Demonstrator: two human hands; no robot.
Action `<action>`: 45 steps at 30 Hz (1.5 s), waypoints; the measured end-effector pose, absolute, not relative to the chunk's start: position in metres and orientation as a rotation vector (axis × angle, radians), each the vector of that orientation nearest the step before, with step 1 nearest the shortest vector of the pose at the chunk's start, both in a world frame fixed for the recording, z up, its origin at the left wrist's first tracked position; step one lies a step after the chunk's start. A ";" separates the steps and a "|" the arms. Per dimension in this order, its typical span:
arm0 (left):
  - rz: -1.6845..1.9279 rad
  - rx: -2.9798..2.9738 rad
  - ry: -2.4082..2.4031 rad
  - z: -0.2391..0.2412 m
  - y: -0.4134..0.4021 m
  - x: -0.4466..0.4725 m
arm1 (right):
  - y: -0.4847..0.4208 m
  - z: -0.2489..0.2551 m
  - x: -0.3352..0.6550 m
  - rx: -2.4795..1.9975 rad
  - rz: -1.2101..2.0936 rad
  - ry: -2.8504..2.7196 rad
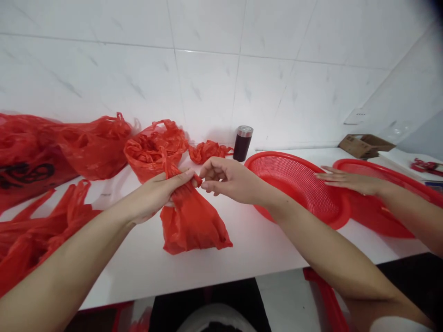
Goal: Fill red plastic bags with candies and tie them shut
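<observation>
The person's left hand clamps the gathered neck of a thin red plastic bag over the white tabletop. The right hand curls beside the bag's twisted end; whether its fingertips pinch it cannot be told. A dark cylindrical tumbler with a silver lid stands behind.

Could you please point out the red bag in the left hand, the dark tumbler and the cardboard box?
Red bag (195, 220), head view: its lower body.
Dark tumbler (242, 145), head view: its side, below the lid.
Cardboard box (358, 147), head view: its near side.
</observation>
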State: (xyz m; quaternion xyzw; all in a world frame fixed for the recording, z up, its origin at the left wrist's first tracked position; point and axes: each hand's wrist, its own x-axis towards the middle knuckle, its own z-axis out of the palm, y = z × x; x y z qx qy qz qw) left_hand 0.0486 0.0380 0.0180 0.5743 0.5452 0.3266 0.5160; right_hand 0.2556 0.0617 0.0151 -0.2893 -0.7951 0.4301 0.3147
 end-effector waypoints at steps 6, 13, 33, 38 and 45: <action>0.786 1.361 1.255 0.013 0.039 0.049 | 0.053 0.008 0.244 -0.796 0.908 -1.978; 0.781 1.570 1.053 0.018 0.034 0.036 | 0.014 0.016 0.240 -0.567 0.833 -1.994; 0.961 2.397 1.381 -0.026 0.026 0.052 | 0.048 -0.051 0.236 -0.694 1.512 -1.639; 0.804 2.149 1.466 -0.043 0.015 0.032 | 0.053 -0.069 0.254 -0.922 1.174 -1.654; 1.054 1.704 1.676 -0.109 -0.004 0.009 | 0.086 -0.121 0.292 -1.307 0.963 -1.525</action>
